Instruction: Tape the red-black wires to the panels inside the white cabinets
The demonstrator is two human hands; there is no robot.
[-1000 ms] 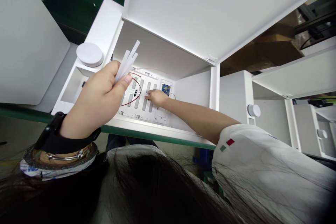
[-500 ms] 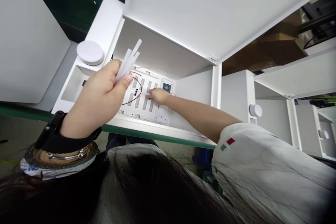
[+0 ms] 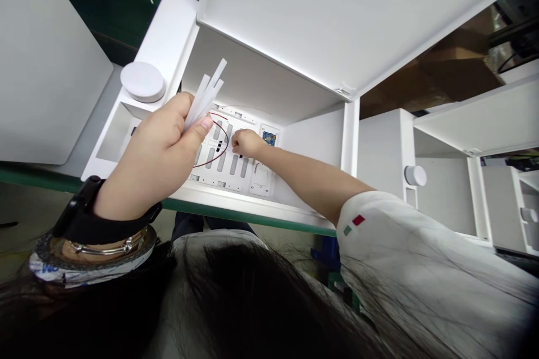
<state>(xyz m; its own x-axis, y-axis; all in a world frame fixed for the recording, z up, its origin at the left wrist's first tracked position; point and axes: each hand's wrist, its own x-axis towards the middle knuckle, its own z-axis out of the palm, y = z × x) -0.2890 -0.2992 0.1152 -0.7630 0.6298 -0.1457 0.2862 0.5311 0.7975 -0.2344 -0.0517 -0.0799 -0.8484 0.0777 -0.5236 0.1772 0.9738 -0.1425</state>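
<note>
My left hand (image 3: 154,148) is closed around several flat white strips (image 3: 205,94), whose ends fan out above the thumb. It hovers over the left side of an open white cabinet (image 3: 314,154). Deep inside, my right hand (image 3: 247,143) is at the slotted white panel (image 3: 236,164), its fingers curled together. What they hold, if anything, is hidden. A dark red wire (image 3: 227,140) loops over the panel between my hands. Just right of my right hand, a blue circuit board (image 3: 269,138) sits on a white plate (image 3: 260,184).
The cabinet's raised white door (image 3: 353,17) overhangs the opening. A round white knob (image 3: 143,81) projects at the left. More white cabinets (image 3: 381,151) stand to the right, with a cardboard box (image 3: 458,67) behind. A grey-white panel (image 3: 46,67) lies far left. A tape roll circles my left wrist.
My right hand has shifted slightly left and up over the slotted panel, and its fingers are more curled. My left hand still holds the strips in nearly the same place.
</note>
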